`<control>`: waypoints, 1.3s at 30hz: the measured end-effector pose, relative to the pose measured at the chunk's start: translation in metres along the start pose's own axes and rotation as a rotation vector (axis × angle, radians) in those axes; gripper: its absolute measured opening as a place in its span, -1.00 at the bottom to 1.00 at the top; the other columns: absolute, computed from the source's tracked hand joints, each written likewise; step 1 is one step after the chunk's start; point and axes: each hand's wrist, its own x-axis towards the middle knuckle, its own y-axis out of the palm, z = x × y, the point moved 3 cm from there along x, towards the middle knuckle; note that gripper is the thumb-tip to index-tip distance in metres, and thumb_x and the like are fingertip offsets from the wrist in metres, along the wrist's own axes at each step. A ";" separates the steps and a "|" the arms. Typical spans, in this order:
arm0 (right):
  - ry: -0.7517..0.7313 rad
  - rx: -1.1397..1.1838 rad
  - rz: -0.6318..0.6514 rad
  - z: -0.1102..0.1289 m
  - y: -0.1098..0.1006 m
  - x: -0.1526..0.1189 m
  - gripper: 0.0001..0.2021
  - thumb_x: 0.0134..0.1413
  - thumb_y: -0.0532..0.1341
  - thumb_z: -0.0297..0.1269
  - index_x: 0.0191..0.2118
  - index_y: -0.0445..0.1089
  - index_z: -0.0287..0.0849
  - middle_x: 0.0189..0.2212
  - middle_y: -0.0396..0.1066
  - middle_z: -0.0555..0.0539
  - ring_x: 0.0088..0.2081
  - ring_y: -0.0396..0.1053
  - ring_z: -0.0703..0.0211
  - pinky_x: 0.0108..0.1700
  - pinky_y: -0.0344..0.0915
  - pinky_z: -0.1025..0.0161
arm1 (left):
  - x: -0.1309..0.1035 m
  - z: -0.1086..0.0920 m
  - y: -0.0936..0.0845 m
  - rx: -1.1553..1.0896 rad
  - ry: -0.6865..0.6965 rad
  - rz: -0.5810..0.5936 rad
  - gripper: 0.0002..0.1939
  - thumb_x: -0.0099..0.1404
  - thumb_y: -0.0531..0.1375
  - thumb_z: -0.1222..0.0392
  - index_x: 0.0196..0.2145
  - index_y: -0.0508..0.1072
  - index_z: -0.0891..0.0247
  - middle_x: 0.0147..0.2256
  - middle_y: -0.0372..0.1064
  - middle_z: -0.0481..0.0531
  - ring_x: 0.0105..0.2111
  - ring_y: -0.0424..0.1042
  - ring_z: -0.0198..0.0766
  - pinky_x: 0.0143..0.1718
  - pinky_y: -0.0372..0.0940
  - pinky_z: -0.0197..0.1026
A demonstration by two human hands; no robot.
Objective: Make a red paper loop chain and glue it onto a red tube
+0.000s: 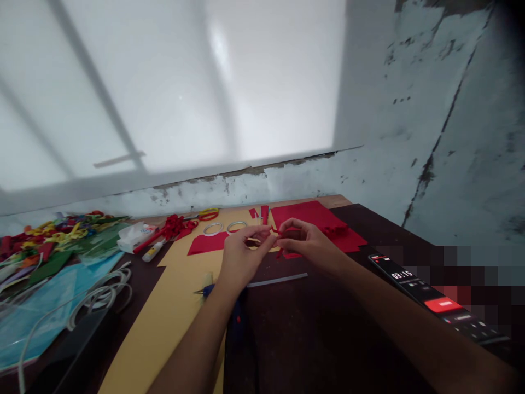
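My left hand (248, 249) and my right hand (305, 241) meet above the dark table, each with thumb and fingers pinched together. Between the fingertips runs a thin red strip (275, 232), partly hidden by the fingers; its material is hard to tell. A red sheet (305, 213) lies behind my right hand, with a crumpled red piece (336, 231) on it. Beyond my left hand is a smaller red sheet (200, 244). Under my left forearm lies a blue glue gun (208, 290), partly covered, with a whitish glue stick (283, 279) to its right.
Yellow-and-red scissors (209, 214), two silvery loops (213, 229) and a red ruffled bundle (174, 227) lie at the back. Colourful scraps (61, 235), a white cable (98, 295) and a small glue bottle (153, 251) are left. A lit phone (426, 293) lies right.
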 end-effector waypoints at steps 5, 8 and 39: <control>-0.027 -0.054 0.037 0.001 0.000 0.000 -0.68 -0.12 0.44 -0.14 -0.30 0.35 -0.13 -0.45 0.46 0.02 -0.41 0.40 0.23 -0.34 0.30 0.26 | -0.001 0.000 0.002 0.007 0.064 -0.004 -0.76 0.19 0.33 0.13 -0.19 0.61 0.26 -0.29 0.57 0.10 -0.38 0.52 -0.24 -0.30 0.44 -0.20; -0.045 -0.071 0.033 0.003 0.001 -0.001 -0.71 -0.09 0.43 -0.14 -0.31 0.39 -0.15 -0.42 0.46 -0.01 -0.39 0.40 0.21 -0.32 0.31 0.25 | -0.001 0.001 0.001 0.009 0.113 -0.028 -0.83 0.20 0.32 0.17 -0.24 0.62 0.24 -0.33 0.56 0.06 -0.41 0.50 -0.27 -0.34 0.42 -0.24; -0.083 -0.189 -0.054 0.012 -0.006 -0.005 -0.83 0.00 0.35 -0.16 -0.36 0.54 -0.16 -0.46 0.45 -0.01 -0.42 0.31 0.25 -0.34 0.22 0.27 | -0.002 -0.004 0.005 -0.150 -0.043 0.062 -0.69 0.21 0.31 0.12 -0.09 0.57 0.23 -0.28 0.57 0.09 -0.31 0.53 -0.23 -0.21 0.41 -0.18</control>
